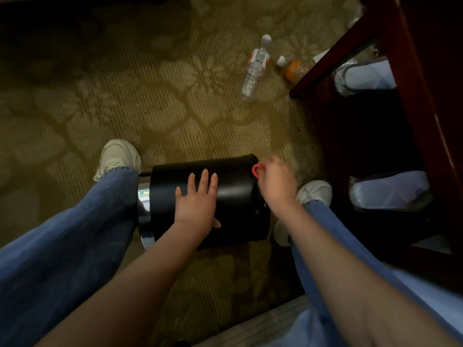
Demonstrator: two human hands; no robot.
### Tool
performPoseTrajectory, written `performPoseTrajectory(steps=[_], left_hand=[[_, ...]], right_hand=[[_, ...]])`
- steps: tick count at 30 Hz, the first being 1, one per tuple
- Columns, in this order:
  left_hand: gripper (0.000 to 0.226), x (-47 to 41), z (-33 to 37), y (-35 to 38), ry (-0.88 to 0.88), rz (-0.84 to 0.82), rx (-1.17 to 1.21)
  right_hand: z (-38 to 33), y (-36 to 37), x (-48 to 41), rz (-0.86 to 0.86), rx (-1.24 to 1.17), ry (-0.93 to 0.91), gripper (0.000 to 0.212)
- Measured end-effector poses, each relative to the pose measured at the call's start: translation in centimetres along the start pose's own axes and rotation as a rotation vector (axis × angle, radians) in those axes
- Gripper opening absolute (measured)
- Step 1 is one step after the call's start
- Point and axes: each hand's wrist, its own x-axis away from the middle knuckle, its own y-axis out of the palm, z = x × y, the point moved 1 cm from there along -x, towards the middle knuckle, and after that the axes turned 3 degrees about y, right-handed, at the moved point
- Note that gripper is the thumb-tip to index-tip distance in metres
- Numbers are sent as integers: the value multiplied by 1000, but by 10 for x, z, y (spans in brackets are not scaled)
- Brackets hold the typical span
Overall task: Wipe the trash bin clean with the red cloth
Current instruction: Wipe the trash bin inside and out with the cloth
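A black round trash bin (233, 191) lies on its side on the carpet between my feet, its shiny metal rim (144, 221) facing left. My left hand (198, 204) rests flat on the bin's upturned side, fingers spread. My right hand (275, 181) is at the bin's right end, fingers closed around the red cloth (256, 170). Only a small red fold of the cloth shows beside my fingers; the rest is hidden in my hand.
A clear plastic bottle (255, 68) and a small orange bottle (292, 70) lie on the patterned carpet farther away. A dark red wooden table (421, 101) stands at the right, with wrapped white slippers (385, 189) beneath it. My shoes (117, 156) flank the bin.
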Motion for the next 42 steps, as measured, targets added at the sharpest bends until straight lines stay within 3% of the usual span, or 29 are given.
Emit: performPoseTrajectory(steps=[6,15,21,26,32,36,42], left_hand=[[110,-8,-7,-13,16,-16,40],[111,-11,-9,-11,7,-11,34],[111,-11,-9,-15,13,-15,49],[114,-20,-14,-25,16,-33,72],[113,-17,-11,-19,21,-13,52],[115,-26,-18,-29,15,-44,70],[113,-47,-34,-52,33,-72,113]], right_hand=[[15,-2,42,59,-102,-27,23],[-12,-2,-32,-55,15,23,23],[11,-4,34,54,-205,21,22],[23,1,70,50,-199,34,20],[-3,-4,5,49,-114,47,21],[-9,-3,-22,-35,-32,-47,22],[18,0,15,79,-189,-189,21]])
